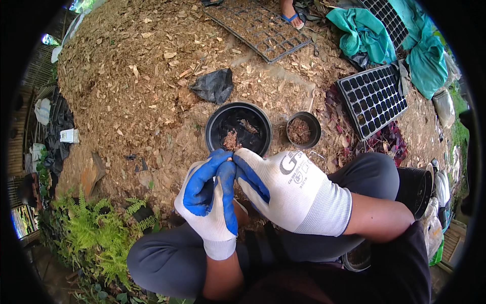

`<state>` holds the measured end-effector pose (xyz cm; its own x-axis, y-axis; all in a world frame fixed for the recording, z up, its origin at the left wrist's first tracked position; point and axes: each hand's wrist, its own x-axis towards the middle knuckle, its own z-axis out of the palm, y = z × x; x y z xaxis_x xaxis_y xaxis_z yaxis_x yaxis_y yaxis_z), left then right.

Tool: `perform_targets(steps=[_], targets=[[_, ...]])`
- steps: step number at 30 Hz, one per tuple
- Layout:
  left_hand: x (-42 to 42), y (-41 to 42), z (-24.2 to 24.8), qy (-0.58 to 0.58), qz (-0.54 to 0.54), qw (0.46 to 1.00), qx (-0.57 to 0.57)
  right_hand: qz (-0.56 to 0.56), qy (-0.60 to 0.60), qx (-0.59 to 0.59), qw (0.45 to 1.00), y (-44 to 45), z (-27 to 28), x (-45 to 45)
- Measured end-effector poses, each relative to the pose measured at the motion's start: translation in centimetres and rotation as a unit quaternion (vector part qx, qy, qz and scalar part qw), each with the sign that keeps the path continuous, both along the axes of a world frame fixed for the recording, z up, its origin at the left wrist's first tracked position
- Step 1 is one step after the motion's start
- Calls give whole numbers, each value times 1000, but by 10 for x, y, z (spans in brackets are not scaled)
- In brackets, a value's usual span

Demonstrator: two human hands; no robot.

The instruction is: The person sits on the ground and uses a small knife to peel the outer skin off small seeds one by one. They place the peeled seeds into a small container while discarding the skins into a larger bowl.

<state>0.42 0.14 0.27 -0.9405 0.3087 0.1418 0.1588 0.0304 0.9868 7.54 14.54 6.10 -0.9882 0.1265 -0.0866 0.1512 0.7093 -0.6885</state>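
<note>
Both my hands wear white knit gloves with blue coated palms. Thumb and fingertips of my left hand (pixel 212 193) pinch a tiny pinkish piece (pixel 229 159), too small to name. My right hand (pixel 281 182) meets it there, its fingers closed together at the fingertips; whether it also grips the piece is hard to tell. Just beyond the fingertips stands a round black plastic basin (pixel 269 133), holding a clump of small reddish-brown pieces (pixel 231 139) and a smaller brown clump (pixel 248 126). To its right is a small dark pot (pixel 318 131) with brown fibrous material inside.
A black seedling tray (pixel 372 100) lies at right beside green cloth (pixel 364 34). Another tray (pixel 262 30), strewn with wood chips, lies ahead near a person's sandalled foot (pixel 292 17). A black plastic bag (pixel 214 86) sits beyond the basin. Ferns (pixel 102 235) grow at left.
</note>
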Motion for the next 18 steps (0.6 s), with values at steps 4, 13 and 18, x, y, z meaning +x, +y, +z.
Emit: perform_targets(steps=[4, 13, 18], targets=[[6, 0, 2, -84, 24, 995, 47, -3, 56, 47, 997, 3, -4, 4], [5, 8, -10, -222, -113, 936, 247, -1, 66, 152, 986, 10, 9, 4], [1, 1, -13, -160, -118, 965, 169, -29, -163, 45, 985, 9, 21, -6]])
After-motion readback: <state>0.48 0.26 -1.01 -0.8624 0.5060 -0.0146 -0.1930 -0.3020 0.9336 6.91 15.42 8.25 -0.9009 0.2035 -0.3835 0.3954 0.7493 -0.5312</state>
